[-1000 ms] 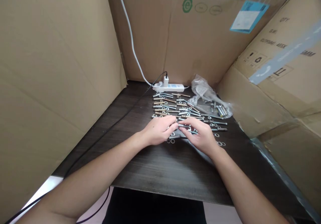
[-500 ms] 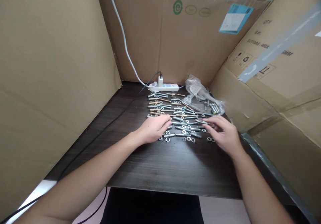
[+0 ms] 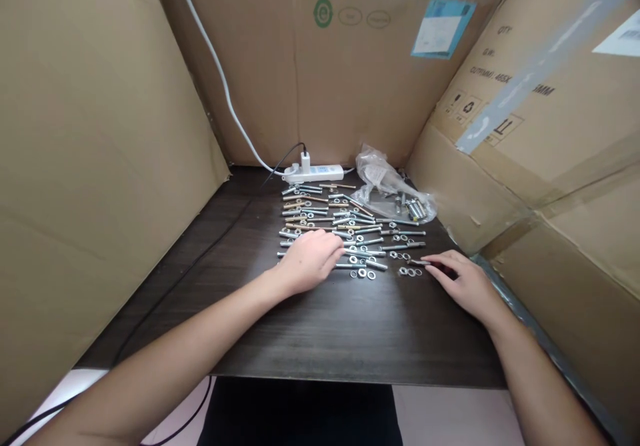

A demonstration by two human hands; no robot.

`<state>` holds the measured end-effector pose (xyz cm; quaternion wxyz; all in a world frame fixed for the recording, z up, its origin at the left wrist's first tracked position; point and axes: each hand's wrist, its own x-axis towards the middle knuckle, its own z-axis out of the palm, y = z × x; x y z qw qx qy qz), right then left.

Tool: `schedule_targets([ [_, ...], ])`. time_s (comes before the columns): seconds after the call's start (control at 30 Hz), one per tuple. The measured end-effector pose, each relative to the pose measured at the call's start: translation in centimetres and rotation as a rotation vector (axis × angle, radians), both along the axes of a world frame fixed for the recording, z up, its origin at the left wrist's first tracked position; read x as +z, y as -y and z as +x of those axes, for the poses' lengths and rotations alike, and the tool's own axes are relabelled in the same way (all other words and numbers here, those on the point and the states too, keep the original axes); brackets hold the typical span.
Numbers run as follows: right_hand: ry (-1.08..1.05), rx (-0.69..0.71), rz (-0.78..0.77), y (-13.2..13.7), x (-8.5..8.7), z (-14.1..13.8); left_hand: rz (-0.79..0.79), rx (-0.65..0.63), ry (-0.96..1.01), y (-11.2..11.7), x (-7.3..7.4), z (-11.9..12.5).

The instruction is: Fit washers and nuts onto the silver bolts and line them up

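Note:
Rows of metal bolts and sleeves (image 3: 373,241), silver and brass-coloured, lie on the dark table, with nuts and washers set out between them. My left hand (image 3: 310,261) rests over the left part of the near rows, fingers curled together; whatever they may grip is hidden beneath them. At the right end, my right hand (image 3: 461,281) pinches a small metal bolt (image 3: 419,263) between thumb and fingers, low over the tabletop. Just below it lie a nut and washers (image 3: 411,272). Another nut with washers (image 3: 362,273) sits near the front of the middle column.
Behind the rows stands a white power strip (image 3: 320,173) with a plugged-in adapter (image 3: 305,161) and cables. A clear plastic bag (image 3: 383,174) holding metal parts lies at the back right. Cardboard walls (image 3: 350,93) enclose the table (image 3: 320,339) on three sides.
My right hand has moved right and toward me with the bolt, away from the middle rows. My left hand stays over the near rows. The view has shifted slightly to the right.

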<state>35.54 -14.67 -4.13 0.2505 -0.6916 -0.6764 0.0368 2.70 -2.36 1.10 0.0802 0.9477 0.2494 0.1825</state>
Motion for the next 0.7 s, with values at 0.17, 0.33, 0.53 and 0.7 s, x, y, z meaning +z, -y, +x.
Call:
schedule_targets([
  [0.17,-0.020,0.000,0.009,0.0,-0.4,0.3,0.166,-0.055,-0.105,0.5,0.7,5.4],
  [0.33,-0.021,-0.019,0.001,-0.2,-0.2,0.1,0.141,-0.088,-0.172,0.5,0.6,9.0],
  [0.53,-0.021,-0.035,-0.013,-0.3,0.2,-0.4,0.124,-0.069,-0.178,1.0,-0.2,10.0],
  [0.7,-0.014,-0.032,0.023,-0.3,0.0,-0.1,0.134,-0.079,-0.194,1.1,-0.4,10.4],
])
